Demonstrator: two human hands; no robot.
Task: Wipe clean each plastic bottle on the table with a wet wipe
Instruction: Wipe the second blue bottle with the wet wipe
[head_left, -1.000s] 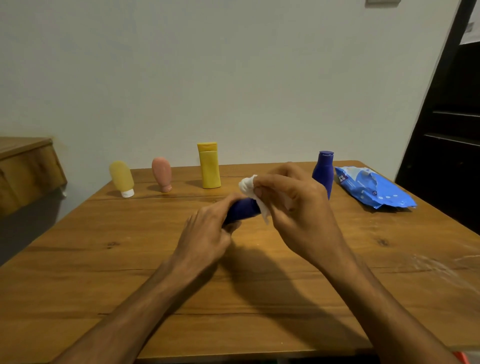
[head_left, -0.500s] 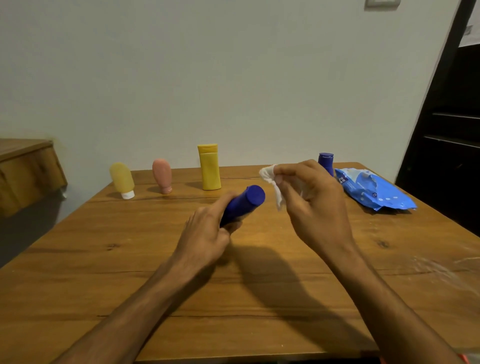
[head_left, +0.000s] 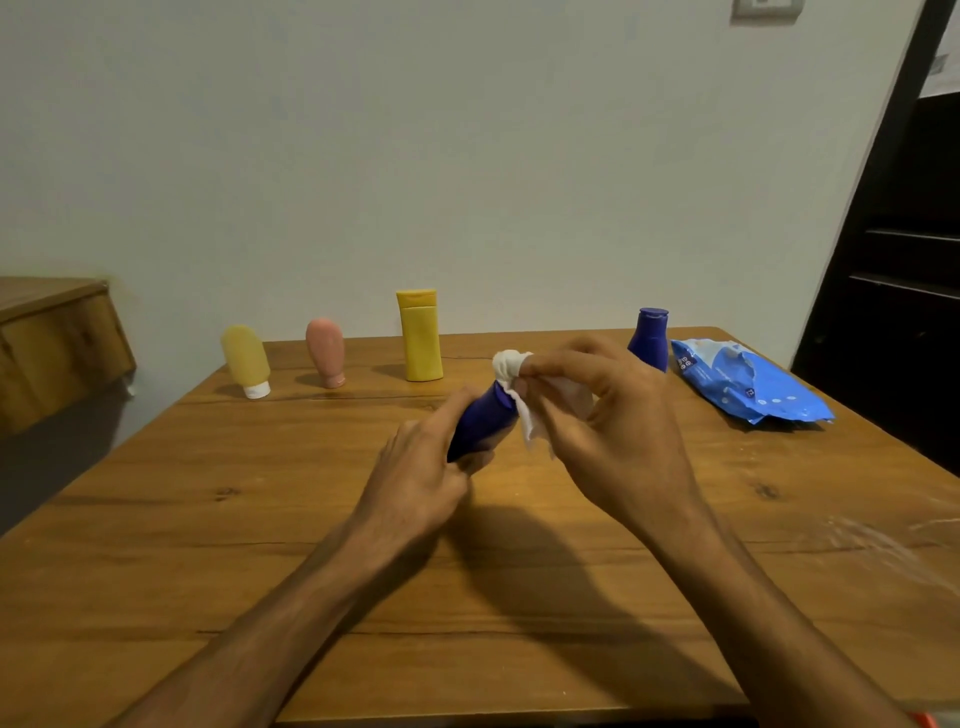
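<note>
My left hand (head_left: 415, 478) grips a dark blue plastic bottle (head_left: 480, 423), tilted up and to the right above the wooden table (head_left: 208, 519). My right hand (head_left: 608, 431) pinches a white wet wipe (head_left: 514, 366) that wraps the bottle's upper end, hiding its cap. Along the table's far edge stand a pale yellow bottle (head_left: 245, 360) on a white cap, a pink bottle (head_left: 325, 351), a tall yellow bottle (head_left: 418, 335) and a second dark blue bottle (head_left: 649, 340), partly behind my right hand.
A blue pack of wipes (head_left: 743, 387) lies at the far right of the table. A wooden cabinet (head_left: 52, 343) stands to the left and a dark doorway (head_left: 904, 260) to the right. A pale smear (head_left: 878, 545) marks the table's right side.
The wipe had come off the bottle to the right half a second ago. Now my right hand has brought it back over the bottle's upper end, covering the cap.
</note>
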